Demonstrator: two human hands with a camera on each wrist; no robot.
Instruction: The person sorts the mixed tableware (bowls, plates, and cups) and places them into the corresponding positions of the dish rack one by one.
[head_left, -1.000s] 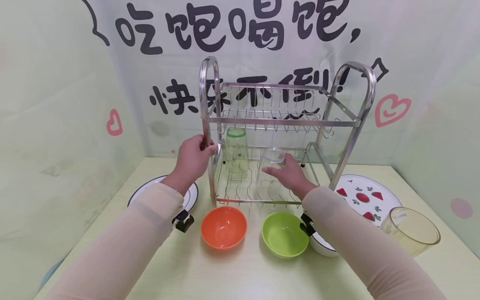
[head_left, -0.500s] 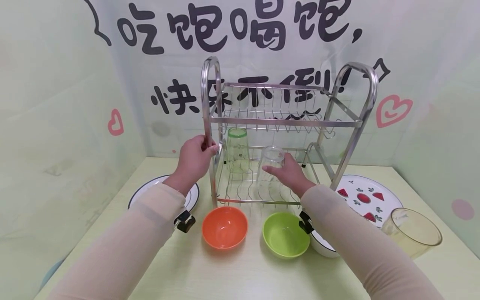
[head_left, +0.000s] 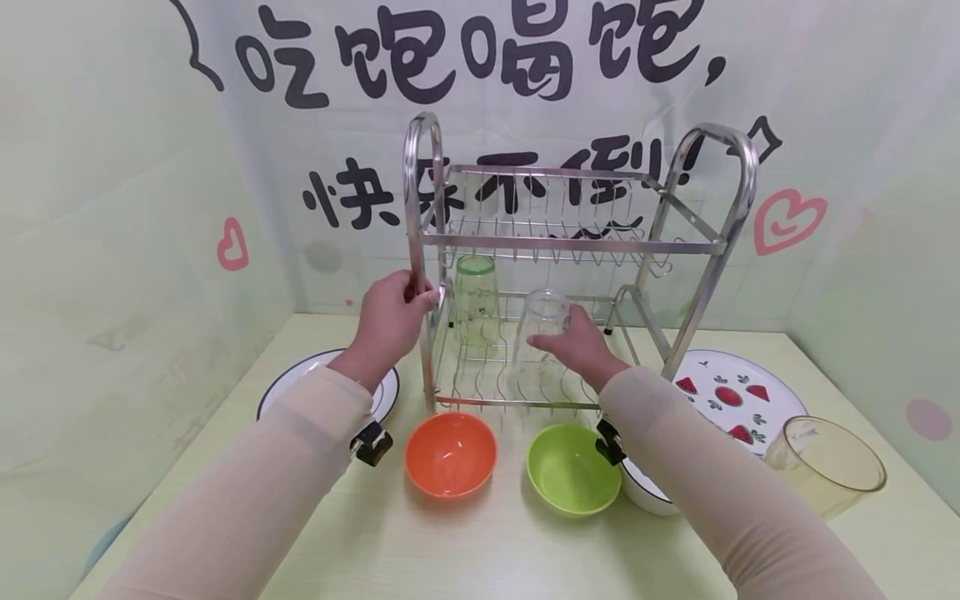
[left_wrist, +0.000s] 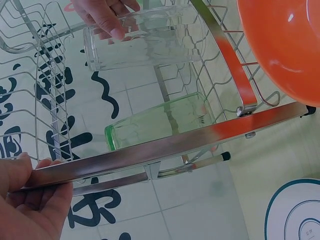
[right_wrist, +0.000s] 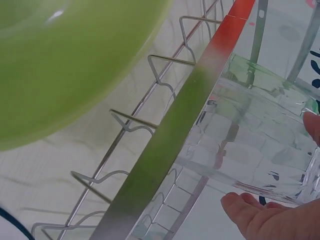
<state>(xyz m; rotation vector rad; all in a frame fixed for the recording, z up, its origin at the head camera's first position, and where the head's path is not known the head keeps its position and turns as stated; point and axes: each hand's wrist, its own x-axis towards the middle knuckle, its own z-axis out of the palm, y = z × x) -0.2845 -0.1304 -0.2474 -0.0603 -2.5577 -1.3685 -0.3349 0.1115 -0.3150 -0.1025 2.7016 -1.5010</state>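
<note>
A two-tier metal dish rack stands at the back of the table. My left hand grips its left front post, fingers and thumb curled round the metal. On the lower tier, my right hand holds a clear drinking glass, thumb on the near side and fingers on the right. The glass is upside down, its base upward. To its left a green-tinted glass also stands upside down. In the right wrist view the clear glass sits just behind the rack's front rail, with fingers near its base.
An orange bowl and a green bowl sit before the rack. A white bowl is partly under the right sleeve. Plates flank the rack: a blue-rimmed one and a watermelon-patterned one. A yellowish glass stands at right.
The right hand has eased the clear glass slightly back on the lower tier. The left hand keeps its grip on the post. The head view has shifted a touch.
</note>
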